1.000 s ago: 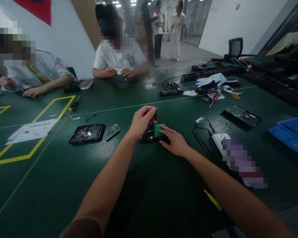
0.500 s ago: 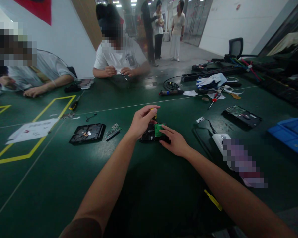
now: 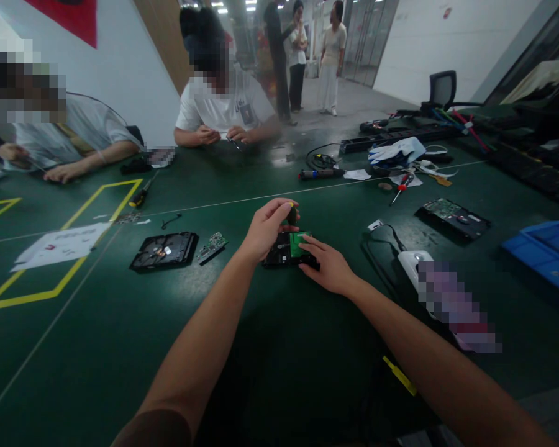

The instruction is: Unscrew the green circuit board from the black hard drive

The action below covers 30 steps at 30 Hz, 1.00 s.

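A hard drive [image 3: 277, 255] with a green circuit board [image 3: 296, 246] lies in front of me on the green table. My left hand [image 3: 271, 226] is closed around the handle of a screwdriver [image 3: 291, 215], dark with a yellow end, held upright above the drive. Its tip is hidden behind my fingers. My right hand [image 3: 327, 262] grips the drive's right end, fingers over the board and thumb at the near edge. To the left are an opened black drive casing [image 3: 164, 251] and a loose circuit board [image 3: 212, 247].
A white power strip [image 3: 417, 264] with a cable lies right of my hands, then another hard drive [image 3: 454, 219] and a blue bin [image 3: 540, 251]. Farther back are a red screwdriver [image 3: 403, 186] and gloves [image 3: 398, 152]. A yellow-black screwdriver [image 3: 140, 195] lies left. Two people sit opposite.
The fingers of my left hand have shifted around the screwdriver handle, which now shows more upright. My right hand and the hard drive have stayed in place.
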Available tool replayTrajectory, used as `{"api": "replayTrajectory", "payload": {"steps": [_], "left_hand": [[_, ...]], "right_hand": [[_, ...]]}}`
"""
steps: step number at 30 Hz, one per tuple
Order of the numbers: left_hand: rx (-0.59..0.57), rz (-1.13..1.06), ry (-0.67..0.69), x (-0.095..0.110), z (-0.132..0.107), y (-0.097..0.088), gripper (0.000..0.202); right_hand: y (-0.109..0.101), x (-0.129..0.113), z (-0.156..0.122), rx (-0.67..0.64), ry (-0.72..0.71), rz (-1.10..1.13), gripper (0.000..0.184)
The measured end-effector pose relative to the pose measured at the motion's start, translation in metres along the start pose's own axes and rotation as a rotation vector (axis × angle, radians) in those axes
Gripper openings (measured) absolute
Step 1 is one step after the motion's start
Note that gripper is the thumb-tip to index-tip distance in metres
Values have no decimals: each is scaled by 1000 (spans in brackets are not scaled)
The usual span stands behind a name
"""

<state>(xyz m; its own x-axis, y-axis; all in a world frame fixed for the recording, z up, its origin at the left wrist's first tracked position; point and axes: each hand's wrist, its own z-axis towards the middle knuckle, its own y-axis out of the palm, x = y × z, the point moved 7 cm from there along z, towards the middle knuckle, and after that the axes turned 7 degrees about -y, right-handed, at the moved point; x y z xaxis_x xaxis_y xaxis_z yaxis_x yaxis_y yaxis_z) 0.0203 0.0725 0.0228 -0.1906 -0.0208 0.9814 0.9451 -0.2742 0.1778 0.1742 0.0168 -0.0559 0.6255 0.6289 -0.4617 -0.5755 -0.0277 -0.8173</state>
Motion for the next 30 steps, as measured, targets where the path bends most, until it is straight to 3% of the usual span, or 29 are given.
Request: {"api": "replayTrajectory", "payload": {"steps": [12, 18, 26, 30], "left_hand": [[102, 111, 45, 4, -1, -9, 26], [10, 195, 36, 6, -2, -1, 27], [22, 227, 56, 7, -1, -4, 30], [-34, 198, 41, 5, -2, 0, 29]], "right_hand": [[1, 1, -1, 10, -5, 3, 52], [2, 1, 0, 1, -2, -6, 50], [1, 1, -1, 7, 0, -1, 51], [0, -1, -1, 9, -6, -14, 50]]}}
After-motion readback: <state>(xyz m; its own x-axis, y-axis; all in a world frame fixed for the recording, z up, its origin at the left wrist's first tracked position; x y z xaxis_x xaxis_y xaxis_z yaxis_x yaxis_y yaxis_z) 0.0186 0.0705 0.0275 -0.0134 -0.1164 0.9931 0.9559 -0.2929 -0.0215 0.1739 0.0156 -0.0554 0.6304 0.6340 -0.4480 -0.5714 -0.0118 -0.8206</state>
